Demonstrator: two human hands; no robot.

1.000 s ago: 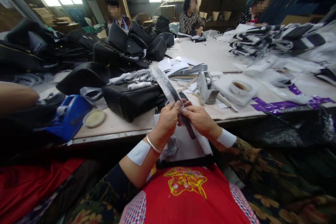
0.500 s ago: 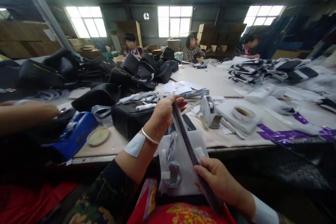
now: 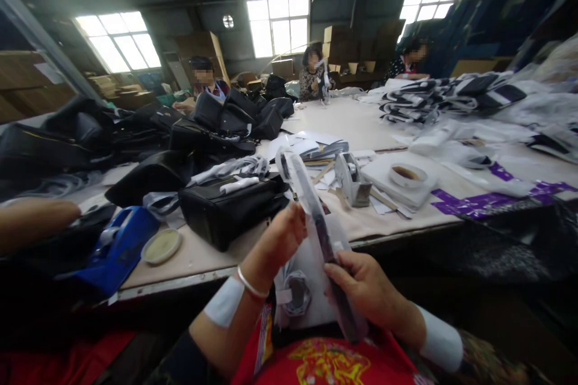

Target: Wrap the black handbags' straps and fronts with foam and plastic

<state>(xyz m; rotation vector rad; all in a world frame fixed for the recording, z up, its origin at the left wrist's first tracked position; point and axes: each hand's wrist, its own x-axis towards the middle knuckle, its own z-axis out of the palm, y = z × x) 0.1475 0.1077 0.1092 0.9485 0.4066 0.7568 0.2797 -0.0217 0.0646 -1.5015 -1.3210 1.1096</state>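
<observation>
A long black strap [image 3: 321, 234] in a whitish translucent wrap slants up in front of me, with the wrap [image 3: 295, 171] curling over at its far end. My right hand [image 3: 361, 283] is closed on the lower part, thumb on top. Against the left edge, higher up, my left hand [image 3: 289, 228] has its fingers curled in at the strap; they are slightly blurred and partly hidden. Beneath both hands, on my lap, a pale translucent sheet or bag [image 3: 311, 307] lies with a coiled, wrapped strap [image 3: 295, 293] on it.
Black bags [image 3: 230, 207] are heaped at the left of the table. Nearer stand a blue tape dispenser [image 3: 124, 246] and a tape roll [image 3: 161, 246]. A grey dispenser [image 3: 353, 183] and another roll [image 3: 407, 175] lie ahead right. A neighbour's arm [image 3: 38, 222] reaches in at left; several people sit opposite.
My left hand has come down from the strap's far end, and the whitish wrap now stands out above it. My right hand keeps its hold. The view has turned slightly.
</observation>
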